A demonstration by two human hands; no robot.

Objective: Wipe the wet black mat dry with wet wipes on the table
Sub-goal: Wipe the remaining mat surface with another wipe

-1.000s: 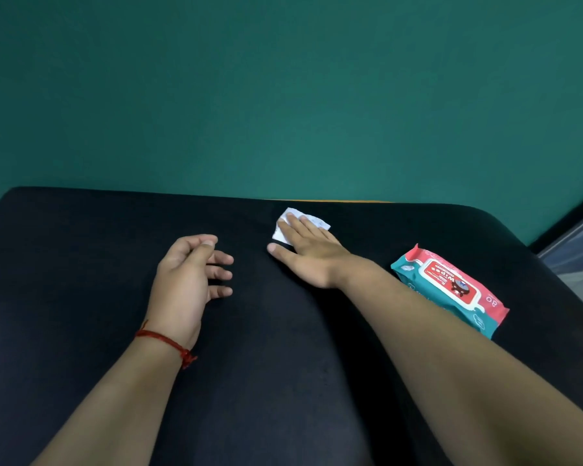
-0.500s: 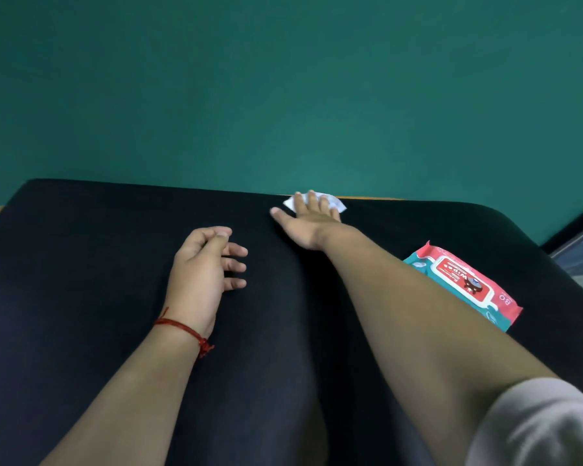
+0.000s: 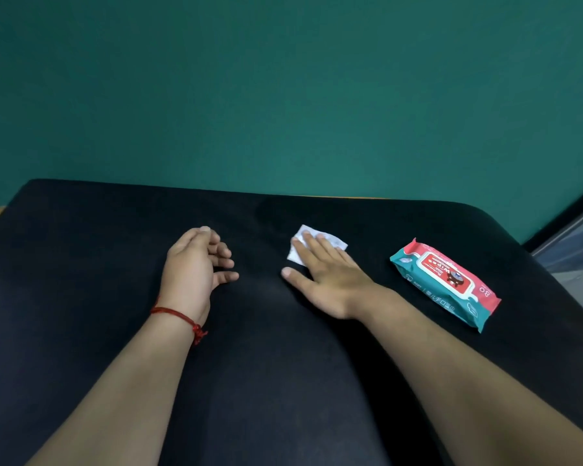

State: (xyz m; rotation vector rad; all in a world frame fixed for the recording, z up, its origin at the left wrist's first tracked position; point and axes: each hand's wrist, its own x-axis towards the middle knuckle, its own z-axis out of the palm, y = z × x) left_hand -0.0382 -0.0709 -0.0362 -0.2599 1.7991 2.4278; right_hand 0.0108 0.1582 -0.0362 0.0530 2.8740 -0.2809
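The black mat (image 3: 81, 264) covers the table from edge to edge. A white wet wipe (image 3: 330, 242) lies on it right of centre. My right hand (image 3: 323, 275) presses flat on the wipe with straight fingers, thumb spread to the left on the mat. My left hand (image 3: 196, 264) rests on its side on the mat to the left, fingers loosely curled and holding nothing. A red string circles its wrist.
A teal and red pack of wipes (image 3: 446, 282) lies flat on the mat at the right. A green wall (image 3: 283, 95) stands just behind the mat's far edge. A grey floor strip (image 3: 572, 243) shows at the far right.
My right hand has drawn the wipe back from the mat's far edge towards me. The left hand has stayed where it was.
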